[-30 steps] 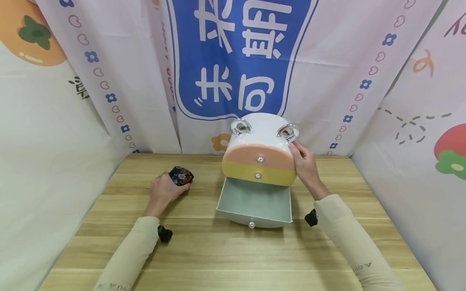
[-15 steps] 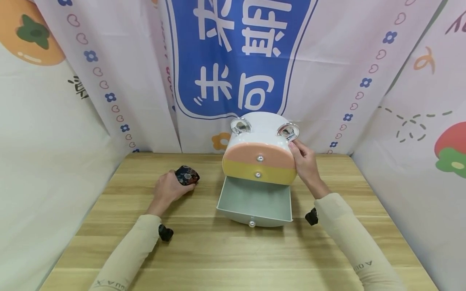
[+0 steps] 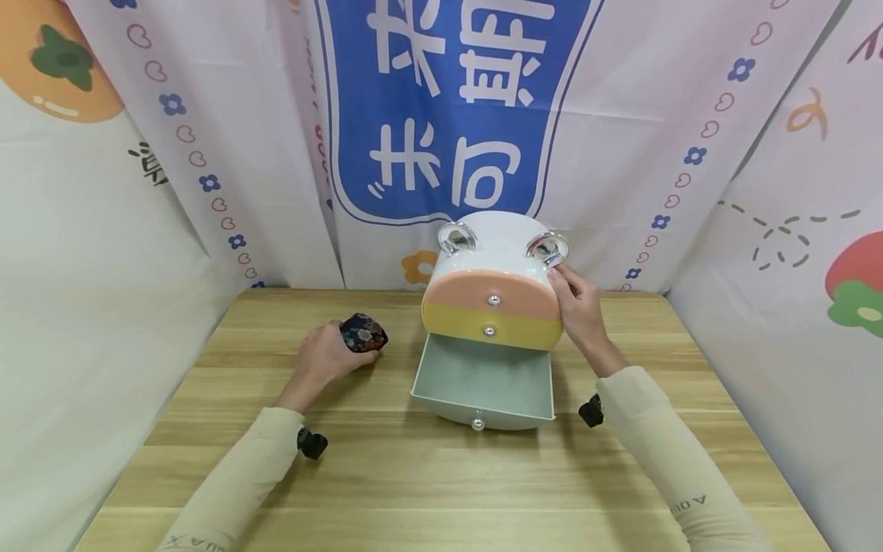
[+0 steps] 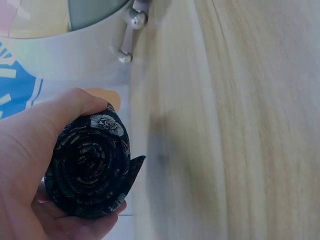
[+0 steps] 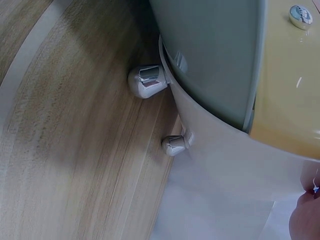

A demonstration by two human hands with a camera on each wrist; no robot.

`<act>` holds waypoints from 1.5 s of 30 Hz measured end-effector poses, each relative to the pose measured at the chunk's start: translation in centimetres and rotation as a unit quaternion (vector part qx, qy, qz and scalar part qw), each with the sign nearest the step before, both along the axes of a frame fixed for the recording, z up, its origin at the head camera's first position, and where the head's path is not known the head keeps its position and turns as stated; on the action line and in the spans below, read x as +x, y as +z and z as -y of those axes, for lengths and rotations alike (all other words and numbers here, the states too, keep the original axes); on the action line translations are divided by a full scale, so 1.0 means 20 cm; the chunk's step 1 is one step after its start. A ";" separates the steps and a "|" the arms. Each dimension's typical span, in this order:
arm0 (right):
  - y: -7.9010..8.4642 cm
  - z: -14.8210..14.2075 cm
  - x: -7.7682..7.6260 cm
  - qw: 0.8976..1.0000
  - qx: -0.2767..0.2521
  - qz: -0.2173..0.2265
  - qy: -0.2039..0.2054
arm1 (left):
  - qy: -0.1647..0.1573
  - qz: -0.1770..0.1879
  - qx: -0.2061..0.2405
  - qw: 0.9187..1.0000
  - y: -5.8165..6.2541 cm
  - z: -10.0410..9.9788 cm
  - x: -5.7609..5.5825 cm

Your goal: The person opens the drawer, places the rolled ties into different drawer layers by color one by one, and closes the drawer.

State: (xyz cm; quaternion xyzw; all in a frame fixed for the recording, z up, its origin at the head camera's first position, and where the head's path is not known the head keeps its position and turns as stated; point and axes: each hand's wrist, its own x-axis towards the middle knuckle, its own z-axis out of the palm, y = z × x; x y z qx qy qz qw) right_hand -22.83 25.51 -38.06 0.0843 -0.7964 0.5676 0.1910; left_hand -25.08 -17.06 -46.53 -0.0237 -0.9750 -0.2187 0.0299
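Observation:
My left hand [image 3: 323, 360] grips a rolled-up necktie [image 3: 364, 333], dark with a floral pattern, left of a small drawer cabinet [image 3: 502, 244]. In the left wrist view, thumb and fingers curl round the necktie [image 4: 92, 165]; its spiral end and pointed tip show, and a shadow falls on the wood beside it. The cabinet has a white shell, two silver ring-shaped eyes, and orange and yellow upper drawers that are closed. Its green bottom drawer [image 3: 484, 376] is pulled out and holds nothing. My right hand [image 3: 581, 313] holds the cabinet's right side, thumb in front below the right eye.
The cabinet stands on short silver feet [image 5: 146, 81] near the back of the wooden table [image 3: 386, 491]. A printed curtain [image 3: 607, 153] hangs right behind it, and more cloth closes in both sides. Black wrist cameras [image 3: 313, 444] sit by both cuffs.
My left hand has carried the necktie to the right, closer to the cabinet. The right hand and the open drawer have stayed in place.

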 end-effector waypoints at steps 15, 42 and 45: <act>0.00 0.00 -0.01 1.000 -0.014 -0.021 0.010 | -0.035 -0.010 -0.007 0.999 0.15 -0.05 0.08; -0.01 0.01 -0.01 1.000 -0.018 -0.023 -0.006 | -0.104 -0.040 -0.022 0.994 0.45 -0.14 0.24; -0.01 0.01 -0.01 0.999 -0.018 -0.026 -0.006 | -0.111 -0.043 -0.024 0.993 0.46 -0.17 0.24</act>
